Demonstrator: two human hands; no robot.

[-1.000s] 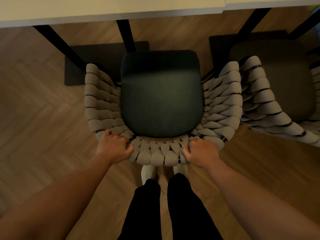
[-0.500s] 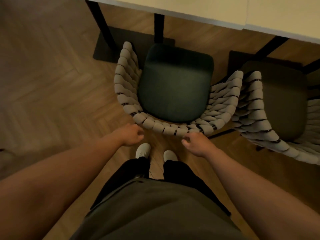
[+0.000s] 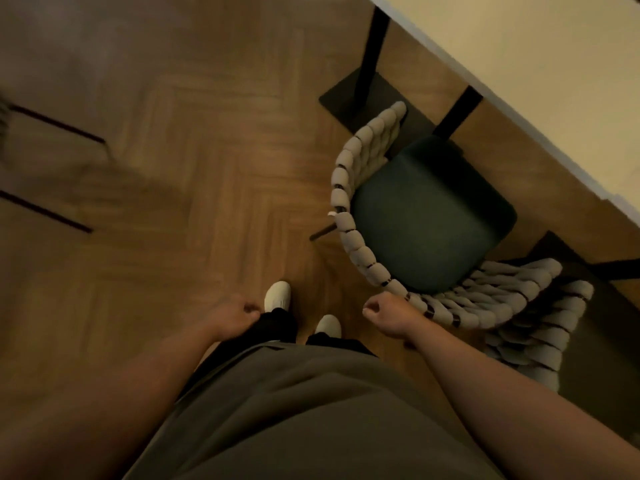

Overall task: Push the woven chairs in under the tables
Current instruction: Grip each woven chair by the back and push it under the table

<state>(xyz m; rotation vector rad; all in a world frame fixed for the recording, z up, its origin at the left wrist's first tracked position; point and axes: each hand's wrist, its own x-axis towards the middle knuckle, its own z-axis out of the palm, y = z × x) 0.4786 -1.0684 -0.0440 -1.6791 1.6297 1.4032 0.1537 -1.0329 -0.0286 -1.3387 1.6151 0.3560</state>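
— Where is the chair?

— The beige rope-woven chair with the dark green seat cushion (image 3: 433,216) stands at two o'clock from the person's feet. Its cushion is fully in view, and its front corner is near the edge of the cream tabletop (image 3: 519,64), which runs across the one o'clock corner.

— And the hands?

— The left hand (image 3: 235,318) is loosely curled and holds nothing, hanging over the black trousers (image 3: 277,323). The right hand (image 3: 389,315) is curled the same way and also empty. It is just beside the woven back rim; I cannot tell whether it touches.

— What is around it?

— A second beige woven chair (image 3: 540,327) sits at four o'clock, its weave pressed against the first one's back. A black table leg on a flat black base plate (image 3: 349,102) stands at twelve o'clock, close to the chair's armrest. The herringbone wooden floor (image 3: 173,168) lies all round. Two white shoes (image 3: 277,296) point up the frame, with an olive-grey shirt (image 3: 311,410) below them. At ten o'clock there are thin dark furniture legs (image 3: 52,126), too blurred to name.
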